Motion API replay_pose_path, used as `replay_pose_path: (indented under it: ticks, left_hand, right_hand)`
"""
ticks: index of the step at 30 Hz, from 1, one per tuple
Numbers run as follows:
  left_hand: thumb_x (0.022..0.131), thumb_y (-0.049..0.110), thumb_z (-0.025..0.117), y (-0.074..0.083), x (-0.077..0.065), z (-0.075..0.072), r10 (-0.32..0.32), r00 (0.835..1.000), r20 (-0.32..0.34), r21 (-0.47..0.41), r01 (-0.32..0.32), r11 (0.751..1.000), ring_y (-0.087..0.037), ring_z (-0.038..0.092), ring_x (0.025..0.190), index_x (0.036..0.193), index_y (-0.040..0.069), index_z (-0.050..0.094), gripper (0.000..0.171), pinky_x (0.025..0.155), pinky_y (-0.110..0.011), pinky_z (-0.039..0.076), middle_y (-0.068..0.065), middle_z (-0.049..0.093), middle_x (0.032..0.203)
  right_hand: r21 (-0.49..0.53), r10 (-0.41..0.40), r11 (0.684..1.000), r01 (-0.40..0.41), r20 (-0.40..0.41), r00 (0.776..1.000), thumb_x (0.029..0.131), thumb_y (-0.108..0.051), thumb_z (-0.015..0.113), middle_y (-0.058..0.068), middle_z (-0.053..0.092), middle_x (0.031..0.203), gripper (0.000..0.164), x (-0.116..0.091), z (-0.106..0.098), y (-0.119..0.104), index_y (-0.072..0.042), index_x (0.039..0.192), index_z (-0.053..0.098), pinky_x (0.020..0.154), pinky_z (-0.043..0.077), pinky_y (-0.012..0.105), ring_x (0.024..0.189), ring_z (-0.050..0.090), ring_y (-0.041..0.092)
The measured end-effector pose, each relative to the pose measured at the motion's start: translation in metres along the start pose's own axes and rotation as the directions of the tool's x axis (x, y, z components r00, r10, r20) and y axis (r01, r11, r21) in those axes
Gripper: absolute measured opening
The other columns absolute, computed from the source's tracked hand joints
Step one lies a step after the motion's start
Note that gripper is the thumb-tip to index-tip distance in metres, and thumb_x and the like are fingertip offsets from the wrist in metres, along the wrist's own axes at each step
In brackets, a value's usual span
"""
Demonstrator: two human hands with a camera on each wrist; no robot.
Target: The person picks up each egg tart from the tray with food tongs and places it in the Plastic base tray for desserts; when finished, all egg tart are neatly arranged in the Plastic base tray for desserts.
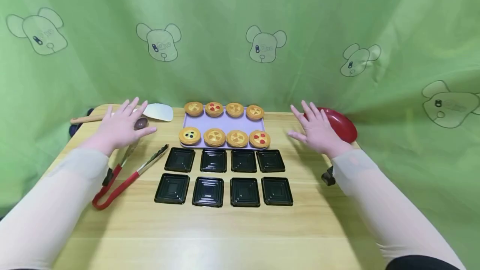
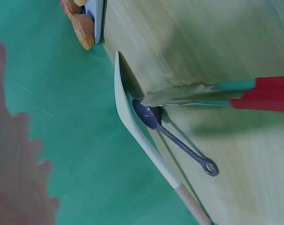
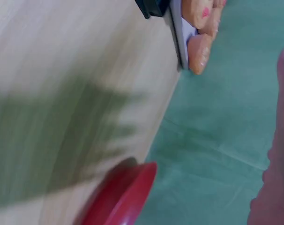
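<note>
My left hand, fingers spread, hovers over the table's left side and holds nothing. Beneath and around it are tongs with red handles, a dark spoon and a spatula with a white blade and wooden handle. Also spread and holding nothing, my right hand is raised at the right, nearest a red bowl-like dish that it partly hides. Between the hands, a lilac tray carries two rows of tarts, some topped with red pieces, one with dark dots.
In front of the tray, several black square plastic trays lie in two rows on the wooden table. A green curtain with bear-head drawings hangs right behind the table's back edge and along its right side.
</note>
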State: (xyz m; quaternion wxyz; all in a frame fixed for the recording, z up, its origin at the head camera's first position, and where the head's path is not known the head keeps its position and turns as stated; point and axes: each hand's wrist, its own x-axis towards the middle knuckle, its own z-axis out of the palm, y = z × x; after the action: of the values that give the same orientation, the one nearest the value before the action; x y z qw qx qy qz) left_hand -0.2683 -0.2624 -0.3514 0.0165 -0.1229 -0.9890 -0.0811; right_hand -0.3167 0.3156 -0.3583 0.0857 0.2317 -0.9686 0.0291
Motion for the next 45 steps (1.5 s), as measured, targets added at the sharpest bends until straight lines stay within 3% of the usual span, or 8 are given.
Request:
replay_pose_path:
  ticks: [4, 10, 15, 18, 22, 30, 35, 45]
  left_hand:
    - [0.085, 0.082, 0.040, -0.004, -0.016, 0.005, -0.019, 0.996, 0.084, -0.060, 0.024, 0.998, -0.050, 0.016, 0.141, 0.156, -0.001, 0.008, 0.115, 0.108, -0.068, 0.001, -0.028, 0.011, 0.158]
    - [0.078, 0.083, 0.051, -0.002, -0.058, 0.013, -0.070, 0.976, 0.204, -0.087, 0.089, 0.992, -0.062, 0.028, 0.128, 0.148, -0.016, 0.018, 0.126, 0.100, -0.071, 0.026, -0.044, 0.019, 0.147]
    - [0.078, 0.072, 0.066, 0.003, -0.091, 0.020, -0.095, 0.963, 0.253, -0.084, 0.120, 0.989, -0.061, 0.044, 0.116, 0.136, -0.023, 0.036, 0.116, 0.093, -0.068, 0.038, -0.048, 0.036, 0.131]
    - [0.076, 0.066, 0.072, 0.005, -0.102, 0.025, -0.111, 0.957, 0.269, -0.094, 0.140, 0.986, -0.045, 0.058, 0.091, 0.123, -0.016, 0.052, 0.097, 0.078, -0.055, 0.049, -0.035, 0.052, 0.106]
    - [0.076, 0.060, 0.077, 0.007, -0.107, 0.031, -0.140, 0.955, 0.263, -0.134, 0.179, 0.975, -0.028, 0.052, 0.072, 0.103, -0.008, 0.057, 0.076, 0.061, -0.040, 0.045, -0.015, 0.048, 0.086]
    - [0.079, 0.058, 0.075, 0.005, -0.104, 0.042, -0.197, 0.955, 0.223, -0.175, 0.238, 0.955, -0.028, 0.050, 0.071, 0.099, -0.010, 0.053, 0.074, 0.059, -0.037, 0.043, -0.015, 0.048, 0.083]
    - [0.080, 0.057, 0.075, 0.001, -0.102, 0.049, -0.217, 0.956, 0.199, -0.191, 0.255, 0.948, -0.027, 0.048, 0.069, 0.090, -0.003, 0.049, 0.065, 0.058, -0.037, 0.040, -0.011, 0.046, 0.079]
    - [0.077, 0.057, 0.077, -0.001, -0.100, 0.051, -0.230, 0.952, 0.201, -0.189, 0.268, 0.945, -0.027, 0.049, 0.070, 0.092, -0.002, 0.049, 0.068, 0.058, -0.037, 0.040, -0.012, 0.046, 0.080]
  right_hand:
    - [0.039, -0.014, 0.999, 0.011, 0.086, 0.996, 0.096, -0.061, 0.050, 0.016, -0.007, 0.163, 0.086, 0.010, 0.020, -0.003, -0.022, 0.160, 0.009, 0.111, -0.011, 0.057, 0.146, -0.010, 0.040]
    - [0.106, -0.023, 0.994, -0.003, 0.240, 0.970, 0.091, -0.062, 0.058, 0.018, -0.002, 0.163, 0.089, 0.021, 0.041, -0.010, -0.019, 0.159, 0.019, 0.112, -0.007, 0.061, 0.146, -0.004, 0.044]
    - [0.156, -0.040, 0.988, -0.006, 0.296, 0.954, 0.087, -0.062, 0.064, 0.022, 0.003, 0.162, 0.090, 0.030, 0.053, -0.013, -0.020, 0.158, 0.026, 0.110, -0.004, 0.064, 0.145, -0.001, 0.047]
    - [0.161, -0.058, 0.987, 0.006, 0.316, 0.947, 0.086, -0.064, 0.063, 0.024, 0.006, 0.161, 0.091, 0.036, 0.059, -0.013, -0.020, 0.157, 0.028, 0.110, -0.002, 0.064, 0.144, 0.001, 0.049]
    - [0.154, -0.057, 0.988, 0.002, 0.350, 0.935, 0.086, -0.065, 0.062, 0.025, 0.009, 0.160, 0.090, 0.041, 0.065, -0.013, -0.023, 0.157, 0.027, 0.112, 0.002, 0.062, 0.144, 0.005, 0.050]
    - [0.235, -0.076, 0.972, -0.012, 0.361, 0.930, 0.086, -0.065, 0.063, 0.027, 0.012, 0.159, 0.090, 0.049, 0.076, -0.008, -0.020, 0.157, 0.029, 0.111, 0.007, 0.064, 0.143, 0.010, 0.051]
    - [0.319, -0.089, 0.947, -0.046, 0.395, 0.914, 0.087, -0.062, 0.064, 0.028, 0.009, 0.159, 0.090, 0.054, 0.077, -0.006, -0.019, 0.158, 0.026, 0.110, 0.007, 0.067, 0.143, 0.007, 0.050]
    - [0.385, -0.088, 0.916, -0.112, 0.465, 0.881, 0.090, -0.057, 0.063, 0.028, 0.006, 0.159, 0.090, 0.053, 0.072, -0.012, -0.020, 0.159, 0.019, 0.110, 0.008, 0.066, 0.143, 0.004, 0.050]
